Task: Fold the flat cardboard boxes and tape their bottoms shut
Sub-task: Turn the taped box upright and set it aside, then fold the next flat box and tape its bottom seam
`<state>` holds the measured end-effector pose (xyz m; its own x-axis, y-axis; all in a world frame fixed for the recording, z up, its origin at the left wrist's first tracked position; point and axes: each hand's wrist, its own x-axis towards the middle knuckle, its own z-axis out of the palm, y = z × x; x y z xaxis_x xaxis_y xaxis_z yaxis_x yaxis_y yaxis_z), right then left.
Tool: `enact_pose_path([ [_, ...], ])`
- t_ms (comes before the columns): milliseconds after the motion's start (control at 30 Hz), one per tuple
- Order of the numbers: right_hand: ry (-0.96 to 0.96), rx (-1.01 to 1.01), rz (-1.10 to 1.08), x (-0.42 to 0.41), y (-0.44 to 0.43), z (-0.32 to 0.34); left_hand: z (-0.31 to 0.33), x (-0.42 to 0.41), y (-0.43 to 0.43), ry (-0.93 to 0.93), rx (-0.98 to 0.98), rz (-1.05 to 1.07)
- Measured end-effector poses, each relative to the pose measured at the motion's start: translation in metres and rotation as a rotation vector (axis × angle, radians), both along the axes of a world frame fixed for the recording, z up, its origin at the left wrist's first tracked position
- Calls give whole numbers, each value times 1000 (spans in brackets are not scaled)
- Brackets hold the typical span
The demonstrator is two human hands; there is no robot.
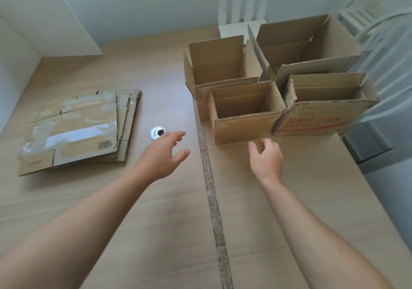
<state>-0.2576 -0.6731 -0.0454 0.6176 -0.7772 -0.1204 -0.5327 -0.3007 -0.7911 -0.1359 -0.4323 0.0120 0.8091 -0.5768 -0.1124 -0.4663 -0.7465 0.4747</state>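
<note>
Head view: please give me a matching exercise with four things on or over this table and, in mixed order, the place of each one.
1 stack of flat boxes
2 round metal cable port
3 red-printed box
4 right hand

A near the table's right edge
B on the table's left part
C beside the left hand's fingertips
D before the small upright box

Pairs: 1-B, 2-C, 3-A, 4-D

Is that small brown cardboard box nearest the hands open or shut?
Open: the small brown cardboard box has upright top flaps and visible inside walls.
</note>
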Motion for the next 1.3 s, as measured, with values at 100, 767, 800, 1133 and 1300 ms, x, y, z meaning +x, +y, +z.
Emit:
enact_pose_path([
  [100, 58, -126, 287, -4, 39, 17, 7, -11, 31, -13, 4, 44],
  [767, 334, -775, 935, 118, 375, 74, 24, 43, 372, -171, 485, 150],
  [800, 344, -770, 932, 127, 381, 73, 24, 54, 379, -167, 478, 162],
  [1133, 486, -727, 832, 220, 384, 52, -4, 163, 405, -71, 463, 244],
  [1300, 530, -621, 739, 258, 369, 36, -23, 200, 401, -84, 464, 269],
])
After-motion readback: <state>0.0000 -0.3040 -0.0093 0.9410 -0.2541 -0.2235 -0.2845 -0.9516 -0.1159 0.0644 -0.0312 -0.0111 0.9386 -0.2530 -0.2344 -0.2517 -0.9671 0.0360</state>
